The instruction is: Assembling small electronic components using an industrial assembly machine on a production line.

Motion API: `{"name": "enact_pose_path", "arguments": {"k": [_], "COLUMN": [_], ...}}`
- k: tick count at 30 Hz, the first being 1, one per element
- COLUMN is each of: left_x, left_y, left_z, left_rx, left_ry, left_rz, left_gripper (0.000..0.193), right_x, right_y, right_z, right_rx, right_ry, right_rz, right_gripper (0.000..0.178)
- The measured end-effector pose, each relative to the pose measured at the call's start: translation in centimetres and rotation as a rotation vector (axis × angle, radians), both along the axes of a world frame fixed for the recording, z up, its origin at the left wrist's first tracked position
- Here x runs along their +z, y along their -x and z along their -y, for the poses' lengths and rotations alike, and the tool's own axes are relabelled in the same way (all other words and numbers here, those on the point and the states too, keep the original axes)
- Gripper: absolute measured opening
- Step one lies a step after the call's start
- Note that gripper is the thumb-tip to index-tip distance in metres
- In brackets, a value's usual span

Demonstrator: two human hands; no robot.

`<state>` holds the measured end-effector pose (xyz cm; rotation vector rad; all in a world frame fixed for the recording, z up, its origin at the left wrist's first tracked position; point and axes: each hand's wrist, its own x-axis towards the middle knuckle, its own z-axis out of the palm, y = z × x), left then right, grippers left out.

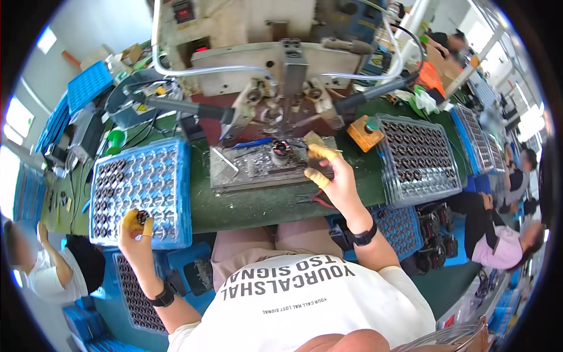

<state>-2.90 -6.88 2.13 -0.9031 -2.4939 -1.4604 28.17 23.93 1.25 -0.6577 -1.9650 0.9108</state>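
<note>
My left hand (134, 237), with yellow-covered fingertips, pinches a small round dark part (142, 217) over the near edge of the left tray (183, 193). That clear tray, in a blue frame, holds rows of similar parts, with vacant pockets toward its right. My right hand (335, 176), its fingertips also covered in yellow, is held with thumb and fingers apart beside the machine's metal base (234, 182). Just left of these fingers, a round black and copper-coloured part (281, 149) sits on a short metal post. Nothing shows between the right fingers.
A machine head (293, 70) with two angled arms rises over the base. A blue pen-like tool (252, 144) and metal scraps lie there. Red-handled pliers (319, 201) rest in front. At right stand an orange block (365, 135) and a full tray (419, 158). People sit on both sides.
</note>
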Motion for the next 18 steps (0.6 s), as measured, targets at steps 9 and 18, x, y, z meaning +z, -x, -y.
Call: {"name": "enact_pose_path", "arguments": {"k": [9,18], "left_x": [1.8,2.4], "left_y": [-4.1,-10.8], "left_z": [-6.3,-21.5], "left_rx": [-0.295,-0.711], "left_ry": [-0.084,-0.166], "left_rz": [0.037,-0.059], "left_gripper": [0.039,0.042], "right_x": [1.1,1.0], "right_y": [5.5,-2.2], "right_z": [-0.3,1.7], "right_rx": [-0.064,-0.102], "right_ry": [-0.273,0.068], "right_rz": [-0.006,-0.08], "right_gripper": [0.043,0.045]}}
